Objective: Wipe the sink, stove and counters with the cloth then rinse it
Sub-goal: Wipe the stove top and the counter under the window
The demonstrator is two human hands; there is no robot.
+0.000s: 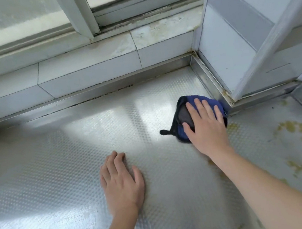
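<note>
While the right hand (204, 124) presses flat on the cloth (182, 117), fingers straight and spread, the blue-and-dark cloth sits bunched on the embossed steel counter (57, 165), pushed up against the near corner of the tiled pillar (233, 45). Judgement: flat palm spreads pressure for scrubbing into the corner seam, where grime collects along the metal upstand (211, 83). Left hand (121, 181) lies open on the bare counter, palm down, holding nothing; likely a brace for the reach forward.

Yellowish stains (292, 130) mark the counter right of the cloth, near to far; that patch looks not yet wiped. More discolouration on the stone sill (164, 30) below the window frame (79, 14).

Hidden or unclear: most of the cloth is under the palm, so its fold cannot be read. A dark tail of it sticks out left. Sink and stove are out of view. Fingertips slightly blurred.
</note>
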